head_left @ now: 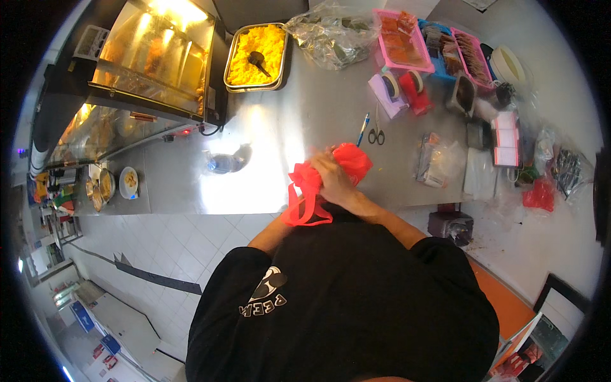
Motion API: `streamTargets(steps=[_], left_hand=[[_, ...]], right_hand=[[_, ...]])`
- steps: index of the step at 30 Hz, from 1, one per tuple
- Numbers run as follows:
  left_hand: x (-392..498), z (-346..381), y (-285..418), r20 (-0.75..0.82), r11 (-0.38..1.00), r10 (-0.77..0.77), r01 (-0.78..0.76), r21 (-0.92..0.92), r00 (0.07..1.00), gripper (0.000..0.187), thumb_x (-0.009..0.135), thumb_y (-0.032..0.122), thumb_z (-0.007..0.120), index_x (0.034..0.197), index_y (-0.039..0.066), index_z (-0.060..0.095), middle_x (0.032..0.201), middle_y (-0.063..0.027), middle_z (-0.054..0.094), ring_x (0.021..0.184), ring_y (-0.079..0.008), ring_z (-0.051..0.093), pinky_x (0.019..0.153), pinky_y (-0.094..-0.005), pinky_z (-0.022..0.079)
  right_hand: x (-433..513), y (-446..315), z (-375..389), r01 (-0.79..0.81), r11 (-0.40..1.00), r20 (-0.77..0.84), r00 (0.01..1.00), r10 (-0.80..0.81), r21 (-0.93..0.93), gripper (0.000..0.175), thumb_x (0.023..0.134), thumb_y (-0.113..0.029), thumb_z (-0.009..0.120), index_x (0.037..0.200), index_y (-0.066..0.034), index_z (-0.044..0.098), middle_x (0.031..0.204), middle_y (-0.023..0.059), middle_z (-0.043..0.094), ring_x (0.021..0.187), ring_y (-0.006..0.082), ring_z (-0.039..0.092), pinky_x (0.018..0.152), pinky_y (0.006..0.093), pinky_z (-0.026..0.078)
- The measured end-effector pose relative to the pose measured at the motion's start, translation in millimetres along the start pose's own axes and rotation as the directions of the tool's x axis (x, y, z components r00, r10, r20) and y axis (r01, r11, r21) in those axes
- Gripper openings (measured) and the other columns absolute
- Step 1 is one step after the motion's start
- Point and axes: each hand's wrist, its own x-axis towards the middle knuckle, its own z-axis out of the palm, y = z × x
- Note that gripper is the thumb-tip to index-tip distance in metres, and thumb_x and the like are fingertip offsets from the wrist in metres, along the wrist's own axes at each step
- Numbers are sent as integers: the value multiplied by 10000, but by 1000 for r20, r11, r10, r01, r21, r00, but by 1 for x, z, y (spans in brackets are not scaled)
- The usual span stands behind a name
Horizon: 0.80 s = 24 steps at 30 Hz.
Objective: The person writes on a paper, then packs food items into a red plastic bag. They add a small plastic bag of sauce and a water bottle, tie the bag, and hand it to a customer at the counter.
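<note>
A red plastic carrier bag [354, 162] is bunched up at the front edge of the steel counter, close against my body. Its looped handles [300, 212] hang toward me. My right hand [332, 177] is closed around the gathered neck of the bag, fingers bent over the plastic. From the left, my left forearm [268, 235] reaches in behind the handles. The bag covers most of my left hand, so its grip is hidden. Just beyond the bag lie a blue pen [363, 129] and black-handled scissors [376, 136].
A clear bottle [224, 163] lies left on the steel counter [324, 105]. Behind it are a lit glass display warmer [152, 62] and a tray of yellow food [253, 40] with a black scoop. Tape dispensers [415, 95], a pink basket of packets [403, 40] and plastic packaging [439, 160] are rightward.
</note>
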Motion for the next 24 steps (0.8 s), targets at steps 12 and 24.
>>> streamTargets(steps=[12, 24], left_hand=[[15, -12, 13, -41, 994, -95, 97, 43, 995, 365, 991, 301, 472, 1256, 50, 494, 1206, -112, 596, 1101, -224, 564, 893, -368, 478], [-59, -73, 63, -247, 934, -129, 34, -355, 960, 401, 1016, 361, 351, 1218, 54, 512, 1192, -125, 614, 1079, -256, 596, 913, -415, 490]], right_hand=[[66, -57, -28, -303, 603, -118, 822, 557, 738, 143, 908, -44, 549, 787, 32, 554, 643, 33, 583, 640, 110, 524, 593, 291, 443], [184, -202, -156, 299, 936, 574, 740, -352, 187, 216, 633, 31, 619, 845, -5, 591, 827, 130, 619, 772, 279, 623, 686, 323, 477]])
